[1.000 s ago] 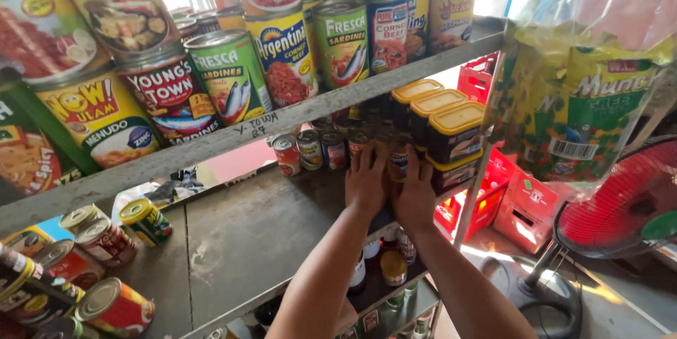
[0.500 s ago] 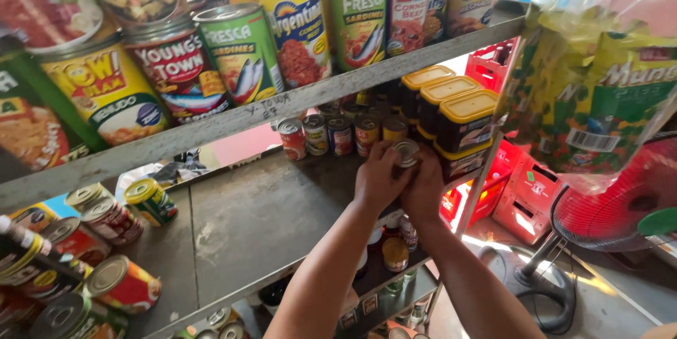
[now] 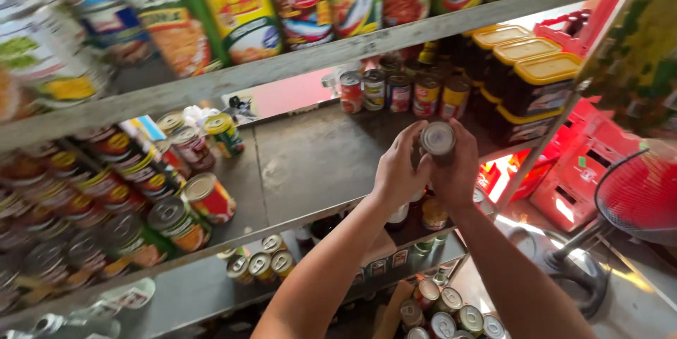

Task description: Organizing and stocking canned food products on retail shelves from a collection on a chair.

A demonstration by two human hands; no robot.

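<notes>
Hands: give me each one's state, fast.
Left hand: closed on the small can.
Right hand: closed on the same small can.

A grey middle shelf (image 3: 310, 162) carries a row of small cans (image 3: 398, 92) at its back, yellow-lidded dark jars (image 3: 539, 85) at right, and toppled cans (image 3: 190, 208) at left.

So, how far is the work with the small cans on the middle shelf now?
Done, it seems: a row of small cans stands at the back of the middle shelf, beside yellow-lidded jars. In hand: both hands, left hand and right hand, hold one small can above the shelf front. Left: that can is not yet set down; bare shelf surface remains in front of the row.
</notes>
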